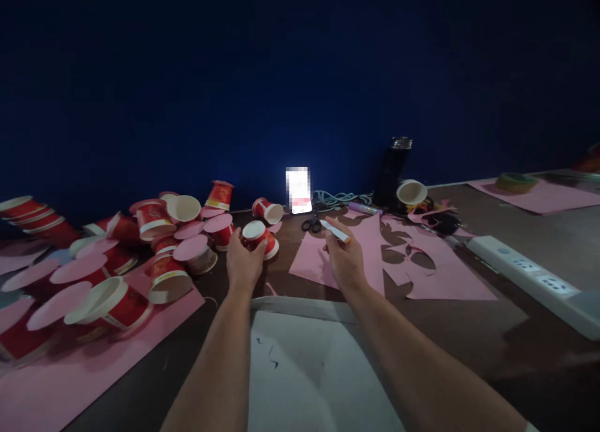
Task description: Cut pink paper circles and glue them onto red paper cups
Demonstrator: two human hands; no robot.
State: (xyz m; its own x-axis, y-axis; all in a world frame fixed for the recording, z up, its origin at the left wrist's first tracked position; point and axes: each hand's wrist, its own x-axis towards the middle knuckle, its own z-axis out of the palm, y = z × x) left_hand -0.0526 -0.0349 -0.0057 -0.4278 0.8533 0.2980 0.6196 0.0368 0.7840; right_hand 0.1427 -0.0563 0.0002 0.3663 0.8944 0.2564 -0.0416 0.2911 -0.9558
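My left hand [244, 262] is closed around a red paper cup [269, 239], its white-edged end facing up and slightly tilted. In my right hand [345, 260] is a white marker [334, 231] with an orange end, held between the fingers above a pink paper sheet [307, 263]. Black-handled scissors [312, 224] lie just beyond the marker. Behind the held cup, another red cup [267, 210] rests on its side. Many more red paper cups [157, 219] crowd the left, several with pink paper discs [190, 247] on their ends.
A lit phone [299, 191] leans against the dark blue wall. Cut pink paper [450, 276], a black bottle [390, 175], a tipped cup [412, 193] and a white power strip [525, 272] occupy the right. A whitish board [314, 363] lies nearest me, between my forearms.
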